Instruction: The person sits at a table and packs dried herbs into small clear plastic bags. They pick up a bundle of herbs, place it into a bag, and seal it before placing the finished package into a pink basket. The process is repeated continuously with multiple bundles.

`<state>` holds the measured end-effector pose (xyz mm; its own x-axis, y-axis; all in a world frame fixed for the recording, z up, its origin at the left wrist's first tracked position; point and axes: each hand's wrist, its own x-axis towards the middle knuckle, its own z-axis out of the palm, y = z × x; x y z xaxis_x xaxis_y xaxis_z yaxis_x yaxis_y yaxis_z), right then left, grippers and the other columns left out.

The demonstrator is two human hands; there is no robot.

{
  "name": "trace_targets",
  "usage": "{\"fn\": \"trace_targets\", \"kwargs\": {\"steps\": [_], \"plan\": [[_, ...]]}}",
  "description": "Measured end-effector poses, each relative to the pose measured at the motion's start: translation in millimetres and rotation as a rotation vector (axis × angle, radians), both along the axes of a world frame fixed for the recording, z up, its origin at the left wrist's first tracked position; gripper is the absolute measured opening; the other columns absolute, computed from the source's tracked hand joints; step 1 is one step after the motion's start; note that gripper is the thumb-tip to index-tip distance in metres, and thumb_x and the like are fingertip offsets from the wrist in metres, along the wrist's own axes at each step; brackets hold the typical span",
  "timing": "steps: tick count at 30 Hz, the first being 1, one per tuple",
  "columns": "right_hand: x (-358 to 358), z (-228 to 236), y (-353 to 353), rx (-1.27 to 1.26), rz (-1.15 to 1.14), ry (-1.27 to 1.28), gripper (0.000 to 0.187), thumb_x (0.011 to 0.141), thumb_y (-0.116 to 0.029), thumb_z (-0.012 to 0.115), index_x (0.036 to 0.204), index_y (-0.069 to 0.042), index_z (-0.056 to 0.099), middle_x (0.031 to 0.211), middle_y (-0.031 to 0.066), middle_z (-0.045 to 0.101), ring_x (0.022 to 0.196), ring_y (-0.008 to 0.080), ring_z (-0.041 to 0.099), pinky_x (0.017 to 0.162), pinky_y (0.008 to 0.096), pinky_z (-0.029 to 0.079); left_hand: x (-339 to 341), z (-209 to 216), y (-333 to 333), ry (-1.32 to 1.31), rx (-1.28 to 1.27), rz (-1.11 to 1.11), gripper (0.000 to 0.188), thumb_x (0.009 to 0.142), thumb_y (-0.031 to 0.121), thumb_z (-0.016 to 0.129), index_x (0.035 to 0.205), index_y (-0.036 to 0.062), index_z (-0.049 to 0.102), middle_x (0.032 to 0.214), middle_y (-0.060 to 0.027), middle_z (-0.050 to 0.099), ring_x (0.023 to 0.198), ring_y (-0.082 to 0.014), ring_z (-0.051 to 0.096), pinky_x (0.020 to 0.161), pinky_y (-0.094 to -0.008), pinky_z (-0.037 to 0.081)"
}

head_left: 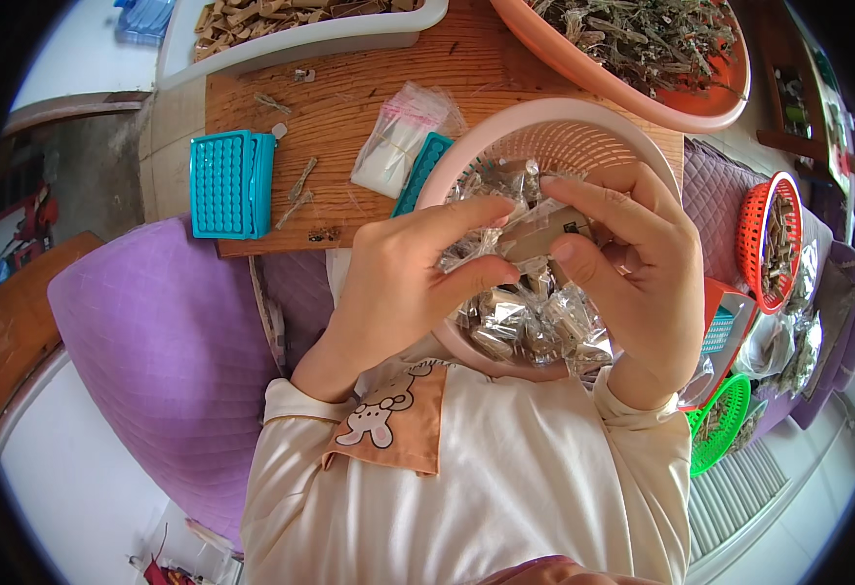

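Between my two hands is a small clear plastic packet with a flat brownish piece inside, above a pink basket. My left hand pinches the crinkled plastic at its left end between thumb and fingers. My right hand grips the other end with thumb and fingertips. Below them, the pink basket holds several shiny clear packets with brownish contents, partly hidden by my hands. A stack of clear plastic bags with pink edges lies on the table, left of the basket.
A teal dimpled tray stands near the wooden table's left edge; another teal tray sits against the basket. Farther back are a white tub of brown pieces and an orange tub of dried stems. Red and green baskets stand right.
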<state>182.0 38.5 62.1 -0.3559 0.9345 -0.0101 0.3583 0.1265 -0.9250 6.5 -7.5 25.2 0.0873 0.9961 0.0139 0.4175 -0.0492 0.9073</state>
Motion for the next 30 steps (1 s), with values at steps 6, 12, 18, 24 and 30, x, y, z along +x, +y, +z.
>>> {"fn": "trace_targets", "kwargs": {"steps": [6,12,18,24,30], "plan": [[-3.9,2.5,-1.6,-0.072,-0.060,0.001,0.020,0.065,0.001,0.070,0.081,0.001,0.057,0.075,0.0055,0.052,0.059,0.0123,0.056,0.050,0.0218,0.048,5.3,2.7,-2.3,-0.073,-0.161,0.020,0.032,0.067,0.017,0.073,0.096,0.0048,0.065,0.077,-0.0089,0.065,0.045,-0.0126,0.047,0.044,-0.0244,0.038],[-0.1,-6.6,-0.3,0.135,0.116,-0.030,0.032,0.056,-0.006,0.076,0.083,-0.002,0.059,0.087,0.0073,0.057,0.065,0.0159,0.056,0.053,0.0243,0.047,7.9,-3.6,0.3,-0.240,-0.132,0.059,0.030,0.070,0.018,0.072,0.096,0.0034,0.064,0.074,-0.0040,0.065,0.045,-0.0034,0.042,0.042,-0.0198,0.033],[5.4,-15.8,3.1,0.358,0.189,-0.224,0.037,0.057,-0.025,0.078,0.084,-0.004,0.065,0.111,0.0113,0.053,0.090,0.0198,0.057,0.069,0.0289,0.046,10.8,-21.4,3.1,-0.618,-0.238,0.095,0.032,0.074,0.024,0.071,0.095,0.0013,0.064,0.077,0.0010,0.065,0.051,0.0019,0.041,0.044,-0.0157,0.032],[5.8,-36.0,2.2,0.288,0.199,-0.113,0.030,0.060,-0.015,0.076,0.085,-0.004,0.064,0.114,0.0131,0.051,0.100,0.0251,0.054,0.080,0.0336,0.045,15.6,-23.4,9.1,-0.628,-0.256,0.101,0.029,0.078,0.023,0.068,0.094,-0.0006,0.063,0.078,0.0000,0.063,0.056,0.0015,0.043,0.047,-0.0147,0.033],[-16.3,-49.1,-12.7,-0.229,-0.184,0.611,0.036,0.076,-0.011,0.066,0.109,0.001,0.056,0.112,0.0107,0.052,0.091,0.0157,0.056,0.072,0.0259,0.046,19.3,-28.7,11.0,-0.784,-0.130,0.171,0.027,0.081,0.022,0.066,0.094,-0.0002,0.061,0.081,-0.0018,0.063,0.060,-0.0004,0.047,0.051,-0.0138,0.036]]}}
